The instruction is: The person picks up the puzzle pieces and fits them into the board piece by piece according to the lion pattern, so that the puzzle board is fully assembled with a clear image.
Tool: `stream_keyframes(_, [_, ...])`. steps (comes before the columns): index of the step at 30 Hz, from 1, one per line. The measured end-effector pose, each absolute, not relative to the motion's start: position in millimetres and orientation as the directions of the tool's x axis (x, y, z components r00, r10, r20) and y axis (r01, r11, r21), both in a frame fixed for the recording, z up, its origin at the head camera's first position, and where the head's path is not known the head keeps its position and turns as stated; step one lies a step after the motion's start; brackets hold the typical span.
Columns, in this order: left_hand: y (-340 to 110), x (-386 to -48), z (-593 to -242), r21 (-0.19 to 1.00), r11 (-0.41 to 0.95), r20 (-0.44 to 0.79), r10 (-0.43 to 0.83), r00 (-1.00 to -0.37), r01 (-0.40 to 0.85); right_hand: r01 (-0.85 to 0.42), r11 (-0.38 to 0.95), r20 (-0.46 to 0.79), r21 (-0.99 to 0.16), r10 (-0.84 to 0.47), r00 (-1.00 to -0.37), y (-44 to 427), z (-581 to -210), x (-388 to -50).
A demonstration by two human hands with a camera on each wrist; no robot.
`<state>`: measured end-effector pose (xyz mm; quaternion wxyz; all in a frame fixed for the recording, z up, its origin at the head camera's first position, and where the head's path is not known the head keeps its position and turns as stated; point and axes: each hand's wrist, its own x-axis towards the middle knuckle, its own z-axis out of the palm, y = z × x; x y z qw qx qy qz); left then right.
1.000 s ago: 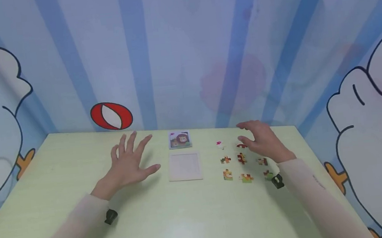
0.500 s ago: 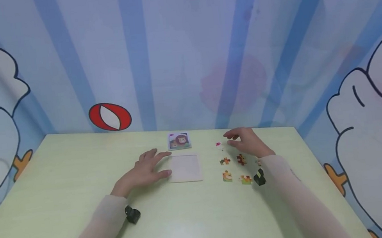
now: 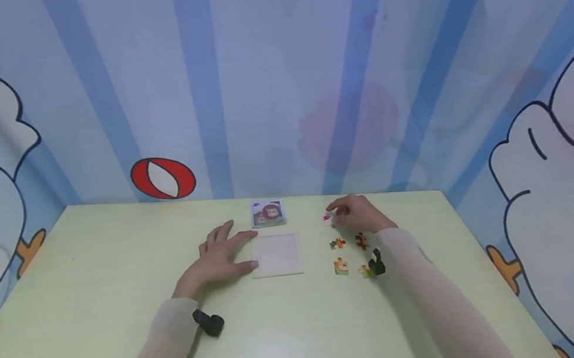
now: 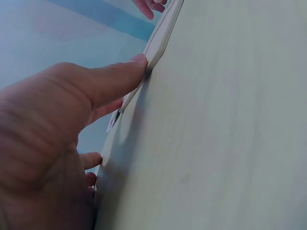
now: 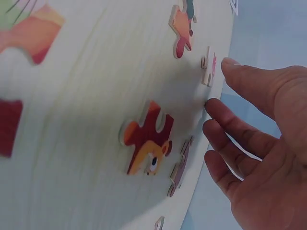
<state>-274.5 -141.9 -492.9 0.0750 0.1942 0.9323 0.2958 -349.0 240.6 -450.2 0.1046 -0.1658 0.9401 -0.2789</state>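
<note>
Your right grip [image 3: 359, 213] was apart, thumb and fingertips parted just beside the pink-marked piece [image 5: 209, 72], which lay on the worktop [image 3: 283, 333]; whether a fingertip touched it could not be told. A second earlier, that hand hung farther right over the loose pieces; it had since swung toward the tray [image 3: 277, 256]. Your left grip [image 3: 214, 264], raised and well apart from the tray at that point, had come down to it, thumb and forefinger spread and touching its left edge. The shift likely meant that the tray was steadied and one piece singled out, with the puzzle at an early stage: every piece in sight lay outside the tray. The pink-marked piece sat at the back, in the column nearest the tray, with the orange piece [image 3: 337, 243] in front of it and the red piece [image 3: 361, 241] to that one's right. The picture card [image 3: 268, 213] lay behind the tray.
</note>
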Motion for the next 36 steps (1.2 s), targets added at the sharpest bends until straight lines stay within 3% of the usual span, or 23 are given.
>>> stream_keyframes(22, [-143.9, -280.8, -506.7, 0.648, 0.703, -0.003, 0.387, -0.922, 0.293, -0.170, 0.821, -0.102, -0.545, -0.266, -0.959, 228.7, -459.6, -352.9])
stream_keyframes(36, [-140.1, -276.3, -498.1, 0.655, 0.698, -0.001, 0.383, -0.924, 0.289, -0.108, 0.764, -0.040, -0.636, -0.173, -0.984, 237.9, -464.6, -351.3])
